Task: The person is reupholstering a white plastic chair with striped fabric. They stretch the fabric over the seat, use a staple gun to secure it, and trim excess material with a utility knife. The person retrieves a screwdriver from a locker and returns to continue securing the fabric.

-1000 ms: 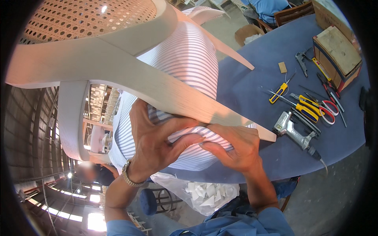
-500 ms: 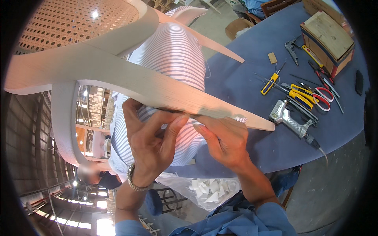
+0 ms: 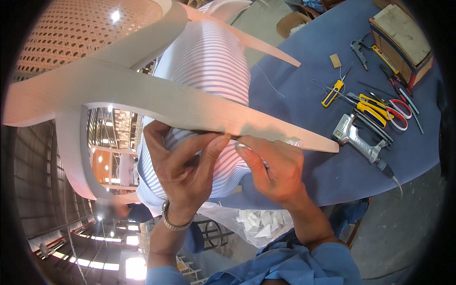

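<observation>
A pale wooden chair frame (image 3: 190,99) lies tipped on the blue-covered table, its leg slanting to the right. White and blue striped fabric (image 3: 206,66) covers its padded seat. Below the leg, my left hand (image 3: 183,164) pinches the fabric's edge between thumb and forefinger, its other fingers curled against the cloth. Close beside it, my right hand (image 3: 278,171) grips the same edge, thumb underneath and fingers folded against the leg. The fingertips are a small gap apart, and the exact fold between them is partly hidden. Woven cane (image 3: 90,38) fills the chair's back.
A silver air staple gun (image 3: 358,137) with a hose lies by the leg's tip. Beyond it are a yellow screwdriver (image 3: 333,93), red-handled scissors (image 3: 398,114), an air blow gun (image 3: 359,53) and a box (image 3: 401,35). A clear bag of white scraps (image 3: 261,222) hangs below the table edge.
The view has shifted a little, so the tools appear farther right. Both hands keep their pinch on the fabric edge, with barely any movement along the leg.
</observation>
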A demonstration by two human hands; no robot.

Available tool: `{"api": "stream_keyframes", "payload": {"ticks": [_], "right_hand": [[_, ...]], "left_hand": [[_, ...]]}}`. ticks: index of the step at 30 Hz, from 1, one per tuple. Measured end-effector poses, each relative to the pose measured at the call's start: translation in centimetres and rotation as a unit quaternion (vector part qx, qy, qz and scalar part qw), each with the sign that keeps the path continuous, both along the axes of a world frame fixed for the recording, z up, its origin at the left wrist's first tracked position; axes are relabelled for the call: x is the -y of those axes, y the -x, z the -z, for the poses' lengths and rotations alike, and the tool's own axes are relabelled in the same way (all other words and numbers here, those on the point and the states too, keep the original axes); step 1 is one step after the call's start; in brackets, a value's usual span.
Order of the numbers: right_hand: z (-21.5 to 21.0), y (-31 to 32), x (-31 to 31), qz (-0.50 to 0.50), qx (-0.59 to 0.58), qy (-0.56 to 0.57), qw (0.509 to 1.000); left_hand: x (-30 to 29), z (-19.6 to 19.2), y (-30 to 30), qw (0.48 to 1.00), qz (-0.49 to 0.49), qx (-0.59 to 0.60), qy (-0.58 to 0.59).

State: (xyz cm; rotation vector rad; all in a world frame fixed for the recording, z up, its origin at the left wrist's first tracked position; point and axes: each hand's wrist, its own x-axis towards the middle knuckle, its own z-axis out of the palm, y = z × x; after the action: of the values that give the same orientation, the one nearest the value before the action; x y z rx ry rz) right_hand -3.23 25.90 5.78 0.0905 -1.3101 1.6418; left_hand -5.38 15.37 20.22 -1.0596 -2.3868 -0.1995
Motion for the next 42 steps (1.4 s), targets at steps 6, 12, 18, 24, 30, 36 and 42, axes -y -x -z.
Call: {"api": "stream_keyframes", "payload": {"ticks": [6,12,18,24,30,36,42], "right_hand": [[0.0,-0.3,-1.1,-0.060,0.039,-0.047,0.996],[1.2,0.0,-1.3,-0.070,0.028,-0.070,0.995],[1.6,-0.7,-0.8,-0.134,0.093,-0.025,0.986],[1.6,-0.8,-0.8,-0.189,0.136,-0.014,0.973],[1.9,-0.9,-0.4,-0.084,0.056,-0.034,0.994],[1.9,-1.4,-0.6,-0.125,0.042,0.008,0.991],[2.6,-0.8,-0.7,0.010,-0.031,-0.052,0.998]], "left_hand": [[0.1,0.2,0.1,0.997,0.001,-0.045,0.063],[-0.7,1.5,0.2,0.992,-0.022,-0.109,0.054],[-0.9,2.0,-0.6,0.980,-0.098,-0.132,0.111],[-0.4,-1.5,-1.8,0.985,-0.012,-0.071,0.155],[-2.5,-7.7,-4.2,0.896,0.074,-0.192,0.393],[-7.6,-8.3,1.5,0.805,0.150,-0.008,0.574],[-10.8,-8.7,2.3,0.738,0.024,0.112,0.666]]}}
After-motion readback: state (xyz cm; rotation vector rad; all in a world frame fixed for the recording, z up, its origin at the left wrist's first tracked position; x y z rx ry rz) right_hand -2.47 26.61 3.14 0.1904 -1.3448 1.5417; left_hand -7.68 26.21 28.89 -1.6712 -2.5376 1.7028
